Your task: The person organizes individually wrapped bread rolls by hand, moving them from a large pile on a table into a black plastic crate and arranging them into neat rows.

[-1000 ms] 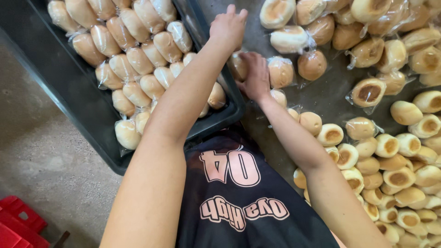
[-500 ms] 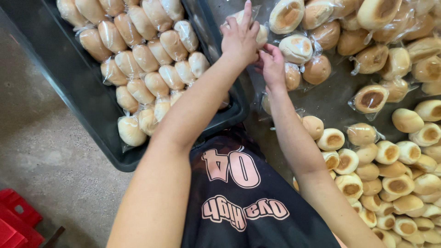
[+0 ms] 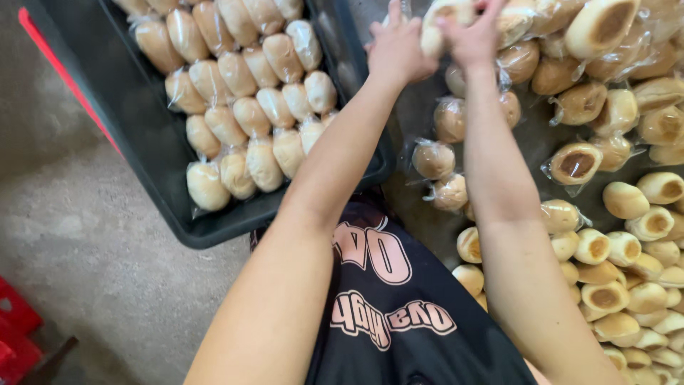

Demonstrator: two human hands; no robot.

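Nearest of all is the person's black shirt (image 3: 399,314) with pink lettering, and from it both bare forearms run away toward the far edge. Low at the left the concrete floor (image 3: 92,249) shows, with a red crate (image 3: 18,335) in the near corner. To the near right, on the dark bench (image 3: 427,221), lies a crowd of unwrapped buns (image 3: 627,285), pale and round, many with a browner patch facing up. A little farther along the bench, between the two arms, sit a few wrapped buns (image 3: 434,158) in clear plastic, each apart from its neighbour. On the left, the black tray (image 3: 142,121) holds packed buns (image 3: 242,107) set in close rows, each bun's long axis running roughly near to far, leaning slightly left. Farther right a heap of larger wrapped buns (image 3: 591,93) lies at mixed angles. At the far edge the two hands meet: the left hand (image 3: 395,50) has its fingers spread and pressed on the left side of a pale bun (image 3: 438,25), and the right hand (image 3: 474,36) closes over it from the right, so the grip of both is clamped on that one bun. The bun is held above the bench near the tray's far right corner; its long axis stands roughly near to far, the upper end partly cut by the frame, so I cannot tell which way that end faces.
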